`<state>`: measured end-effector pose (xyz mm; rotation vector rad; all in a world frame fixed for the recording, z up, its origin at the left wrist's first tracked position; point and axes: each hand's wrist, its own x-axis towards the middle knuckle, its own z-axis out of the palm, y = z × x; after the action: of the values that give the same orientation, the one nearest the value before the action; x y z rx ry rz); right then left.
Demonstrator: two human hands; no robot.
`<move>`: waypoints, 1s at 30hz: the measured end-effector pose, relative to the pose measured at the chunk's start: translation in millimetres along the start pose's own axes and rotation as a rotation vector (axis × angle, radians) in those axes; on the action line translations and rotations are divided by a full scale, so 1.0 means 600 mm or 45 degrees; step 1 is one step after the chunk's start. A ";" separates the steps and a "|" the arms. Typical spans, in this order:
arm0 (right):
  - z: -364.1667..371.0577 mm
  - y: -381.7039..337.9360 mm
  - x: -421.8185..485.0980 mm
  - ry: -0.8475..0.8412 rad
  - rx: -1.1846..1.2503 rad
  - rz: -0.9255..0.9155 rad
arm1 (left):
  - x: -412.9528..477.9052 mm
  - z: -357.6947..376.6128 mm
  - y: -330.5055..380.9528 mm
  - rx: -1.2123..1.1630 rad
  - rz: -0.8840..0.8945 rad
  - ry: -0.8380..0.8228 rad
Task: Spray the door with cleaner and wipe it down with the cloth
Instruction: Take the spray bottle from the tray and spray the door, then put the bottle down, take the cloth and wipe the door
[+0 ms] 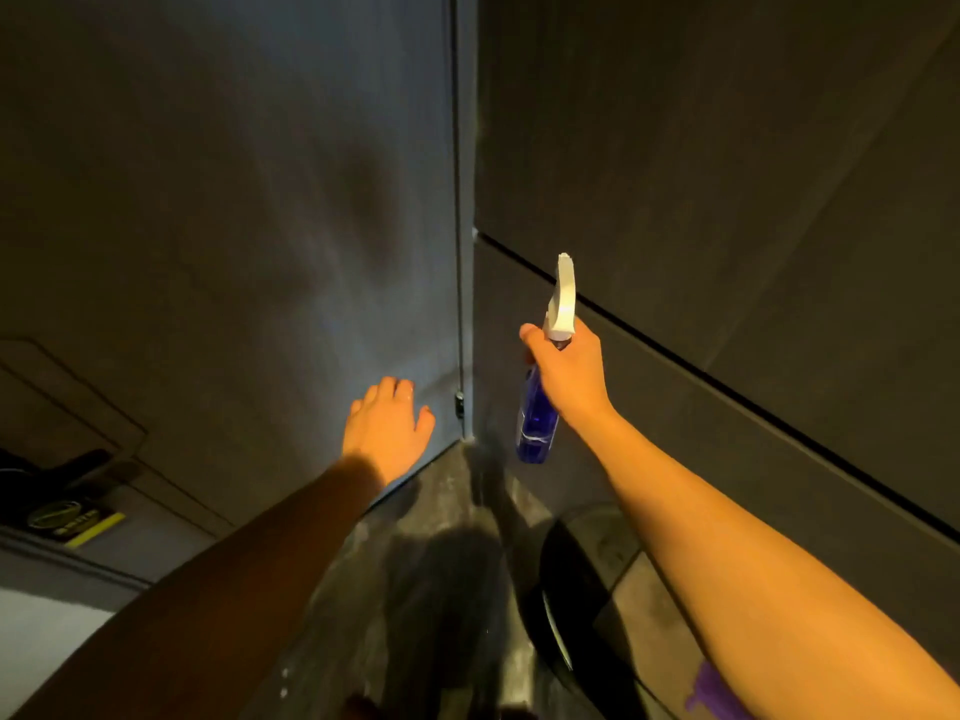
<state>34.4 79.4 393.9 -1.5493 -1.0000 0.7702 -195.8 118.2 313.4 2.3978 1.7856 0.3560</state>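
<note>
Two bare arms reach out from the bottom of the view toward a dark corner. At the bottom right edge, tucked by the right arm, is a bit of purple stuff [709, 691]; it may be the cloth, but too little shows to tell.

The right hand [569, 379] is wrapped around the neck of a blue spray bottle [537, 418]. The bottle stands almost upright, with its white nozzle [563, 298] on top, pointing up and away toward the corner. It hangs in the air, just right of the door's edge.

The left hand [387, 426] is empty and spread flat, its fingers resting low on the door [234, 200], close to the floor [431, 537]. The door fills the left side, and a dark wall [727, 148] fills the right.

So the door lies to the left of the bottle. The nozzle likely needs to turn left before spraying. The left hand is nearer the door, but it holds no cloth.
</note>
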 end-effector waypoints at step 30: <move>-0.166 0.649 -0.087 0.368 -0.340 0.340 | -0.204 0.743 0.230 -0.258 0.307 -0.640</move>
<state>176.0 -34.1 31.5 -1.9900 -0.7103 0.5861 16.6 -23.1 -96.3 2.2937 1.1924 -0.0460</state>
